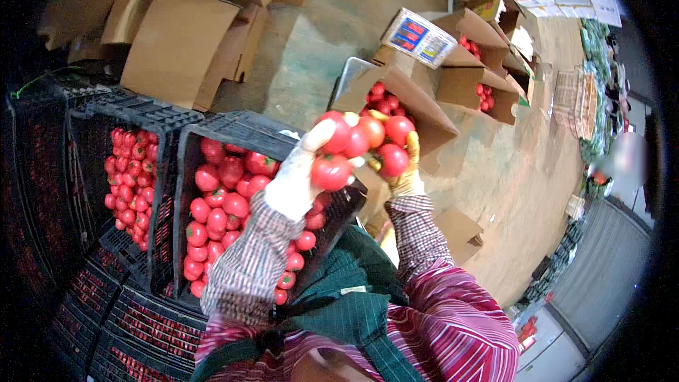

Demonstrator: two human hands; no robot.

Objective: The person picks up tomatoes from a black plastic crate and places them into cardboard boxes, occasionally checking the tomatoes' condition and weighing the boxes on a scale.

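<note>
Both hands wear gloves and hold red tomatoes together in front of me. My left hand (297, 180), in a white glove, grips a tomato (331, 171) and others beside it. Fingers of my right hand (407, 175), in a yellowish glove, are around a tomato (393, 160) and touch another just above. More tomatoes are bunched between the hands; which hand bears these I cannot tell. Below my left forearm stands a black plastic crate (183, 180) of tomatoes. Just beyond the hands, an open cardboard box (424, 109) has tomatoes inside.
Another black crate (164, 170) with tomatoes stands at the left, above stacked crates (154, 318). Cardboard boxes (175, 45) stand at upper left. Further boxes (472, 85) with tomatoes stand at upper right, near a printed carton flap (419, 37). A person (628, 159) is at far right.
</note>
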